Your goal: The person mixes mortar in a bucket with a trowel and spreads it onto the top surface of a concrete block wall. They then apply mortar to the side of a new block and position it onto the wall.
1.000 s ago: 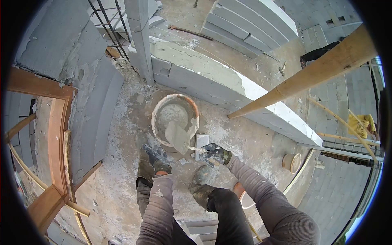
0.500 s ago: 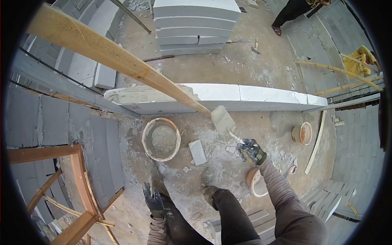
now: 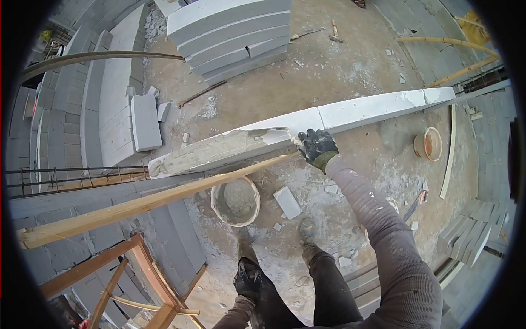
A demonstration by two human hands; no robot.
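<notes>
My right hand (image 3: 318, 148), in a dark coated glove, is closed around the pale handle of a trowel (image 3: 296, 141). Its blade lies low over the top of a low block wall (image 3: 361, 107) and is hard to tell from the grey mortar (image 3: 224, 143) spread along the wall's left part. My left hand (image 3: 247, 281), also gloved, is at my left knee with nothing visible in it; its fingers look loosely bent and apart. Below the wall stands a bucket (image 3: 235, 202) with grey mortar inside, and a loose block piece (image 3: 287, 202) lies to its right.
A long wooden beam (image 3: 159, 197) crosses in front of the wall and partly over the bucket. Stacked blocks (image 3: 230, 38) stand beyond the wall, near a hammer (image 3: 335, 32). Another bucket (image 3: 428, 144) is at right, and a wooden frame (image 3: 150, 268) at lower left.
My right hand has moved up and left, bringing the trowel from above the floor onto the wall top. My left hand has come to my knee. The view has turned and shifted.
</notes>
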